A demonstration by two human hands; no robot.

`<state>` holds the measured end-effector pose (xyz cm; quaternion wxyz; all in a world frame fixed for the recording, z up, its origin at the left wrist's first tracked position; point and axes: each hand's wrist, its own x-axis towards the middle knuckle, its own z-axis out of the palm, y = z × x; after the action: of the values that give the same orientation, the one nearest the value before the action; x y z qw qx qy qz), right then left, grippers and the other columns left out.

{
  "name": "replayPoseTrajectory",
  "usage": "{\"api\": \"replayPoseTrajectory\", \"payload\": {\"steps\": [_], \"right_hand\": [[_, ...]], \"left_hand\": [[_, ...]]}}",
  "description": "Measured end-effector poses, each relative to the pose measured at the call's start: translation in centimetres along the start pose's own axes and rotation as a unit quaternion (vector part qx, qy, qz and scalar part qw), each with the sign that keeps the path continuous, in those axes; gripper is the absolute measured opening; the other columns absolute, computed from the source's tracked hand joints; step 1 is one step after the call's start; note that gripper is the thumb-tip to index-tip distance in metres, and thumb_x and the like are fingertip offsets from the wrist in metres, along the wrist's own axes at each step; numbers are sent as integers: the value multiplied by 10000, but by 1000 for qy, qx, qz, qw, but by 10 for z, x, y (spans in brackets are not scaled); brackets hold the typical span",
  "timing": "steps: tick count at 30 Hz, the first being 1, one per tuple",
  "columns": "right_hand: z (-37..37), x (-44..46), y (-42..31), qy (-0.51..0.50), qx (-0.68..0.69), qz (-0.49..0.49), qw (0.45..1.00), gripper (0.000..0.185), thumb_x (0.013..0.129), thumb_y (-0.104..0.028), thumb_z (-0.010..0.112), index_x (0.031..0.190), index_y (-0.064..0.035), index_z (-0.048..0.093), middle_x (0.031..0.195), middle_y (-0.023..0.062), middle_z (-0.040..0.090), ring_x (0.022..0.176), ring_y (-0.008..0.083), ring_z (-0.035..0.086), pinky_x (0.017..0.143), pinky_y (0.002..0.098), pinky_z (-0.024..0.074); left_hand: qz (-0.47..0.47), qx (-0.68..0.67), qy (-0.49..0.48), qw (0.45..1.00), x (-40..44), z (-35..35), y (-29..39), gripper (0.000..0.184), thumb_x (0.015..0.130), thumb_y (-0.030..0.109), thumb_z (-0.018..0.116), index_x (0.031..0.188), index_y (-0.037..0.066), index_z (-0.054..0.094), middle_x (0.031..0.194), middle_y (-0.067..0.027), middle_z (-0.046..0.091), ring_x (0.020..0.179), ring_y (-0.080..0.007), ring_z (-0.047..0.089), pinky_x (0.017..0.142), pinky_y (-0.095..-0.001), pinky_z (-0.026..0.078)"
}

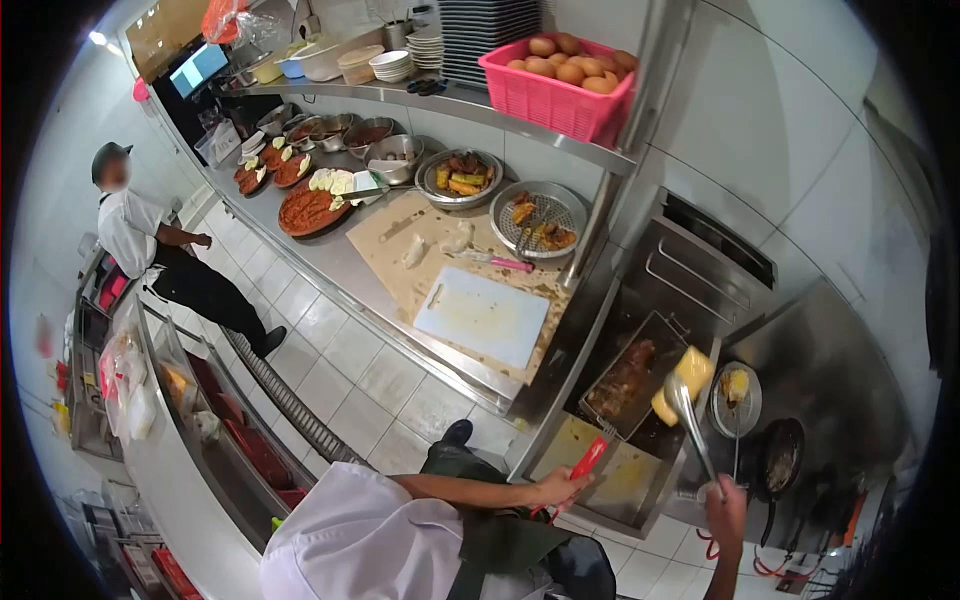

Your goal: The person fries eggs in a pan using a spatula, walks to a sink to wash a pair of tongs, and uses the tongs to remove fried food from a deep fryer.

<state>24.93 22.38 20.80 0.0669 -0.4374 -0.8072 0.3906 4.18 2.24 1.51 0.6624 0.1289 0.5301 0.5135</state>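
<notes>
My left hand [563, 487] is closed around a slim red object [588, 458] whose kind I cannot make out. It is over the near end of the fryer counter [627, 478]. My right hand [726, 497] grips metal tongs [697, 437], pointing away from me. At their tips are yellow blocks of food [692, 370], perhaps tofu, above the right side of the fryer. A wire fry basket [610, 405] with browned food [632, 373] sits in the fryer to the left of the tongs.
Right of the fryer are a strainer [735, 400] and a dark pan [780, 458]. A white cutting board [482, 315], a pink-handled knife [512, 263] and food bowls [458, 178] lie on the counter. A pink egg basket [560, 95] stands above. A co-worker [140, 235] stands far left.
</notes>
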Motion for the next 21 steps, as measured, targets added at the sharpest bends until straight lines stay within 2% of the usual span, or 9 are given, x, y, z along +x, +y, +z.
{"api": "replayPoseTrajectory", "payload": {"steps": [2, 5, 9, 13, 15, 17, 18, 20, 21], "right_hand": [[21, 41, -80, 0, 2, -123, 992, 238, 894, -189, 571, 1014, 15, 594, 610, -27, 453, 533, 51, 428, 451, 244, 343], [101, 132, -183, -112, 189, -44, 975, 259, 937, -239, 553, 1044, -11, 611, 614, -91, 419, 495, -7, 355, 422, 179, 254], [267, 286, -309, -239, 336, -76, 908, 201, 974, -208, 480, 994, -29, 570, 528, -96, 321, 388, 6, 250, 348, 197, 172], [382, 401, -375, -287, 342, -16, 895, 216, 937, -214, 521, 971, -20, 611, 558, -41, 426, 436, 53, 348, 400, 245, 262], [369, 395, -373, -106, 78, -161, 978, 255, 924, -229, 531, 934, 12, 617, 594, 29, 512, 492, 119, 445, 481, 304, 361], [316, 351, -367, -60, 24, -108, 992, 315, 907, -265, 538, 930, 39, 614, 685, 119, 601, 642, 231, 572, 638, 373, 435], [305, 344, -344, -44, 15, -95, 994, 315, 907, -265, 538, 930, 39, 614, 685, 119, 601, 642, 231, 572, 638, 373, 435], [295, 356, -292, 57, -24, -154, 986, 335, 912, -282, 514, 982, 30, 615, 815, 192, 646, 785, 336, 632, 718, 422, 461], [302, 367, -281, 75, -61, -123, 988, 346, 914, -287, 505, 1015, 27, 608, 893, 219, 638, 871, 372, 614, 766, 435, 458]], "left_hand": [[-2, 20, -16, 1000, -22, -19, 19, 409, 934, 410, 508, 689, 92, 429, 498, 5, 410, 369, -115, 454, 338, -278, 369], [4, 60, -61, 996, -36, -51, 25, 431, 935, 421, 503, 681, 82, 427, 486, -5, 427, 359, -120, 467, 336, -283, 380], [9, 68, -121, 990, -56, -94, 61, 441, 928, 415, 497, 675, 56, 460, 457, -7, 405, 330, -122, 439, 314, -289, 350], [-22, 35, -217, 975, -31, -121, 44, 424, 935, 396, 488, 694, 48, 475, 471, -13, 421, 337, -122, 454, 330, -300, 376], [-4, 25, -213, 977, -24, -132, 38, 413, 938, 385, 487, 702, 46, 477, 472, -14, 423, 340, -120, 460, 333, -299, 380], [23, 16, -228, 973, -36, -138, 46, 403, 941, 373, 486, 710, 44, 479, 472, -15, 426, 343, -119, 465, 337, -299, 385], [32, 45, -235, 970, -40, -143, 58, 387, 950, 366, 474, 737, 43, 476, 471, -12, 436, 353, -118, 473, 341, -295, 387], [52, 94, -258, 960, -37, -151, 80, 371, 959, 358, 461, 765, 41, 474, 470, -10, 446, 362, -118, 481, 346, -292, 388], [46, 95, -255, 961, -39, -153, 86, 379, 959, 355, 462, 743, 44, 471, 473, -12, 452, 364, -118, 482, 348, -290, 388]]}}
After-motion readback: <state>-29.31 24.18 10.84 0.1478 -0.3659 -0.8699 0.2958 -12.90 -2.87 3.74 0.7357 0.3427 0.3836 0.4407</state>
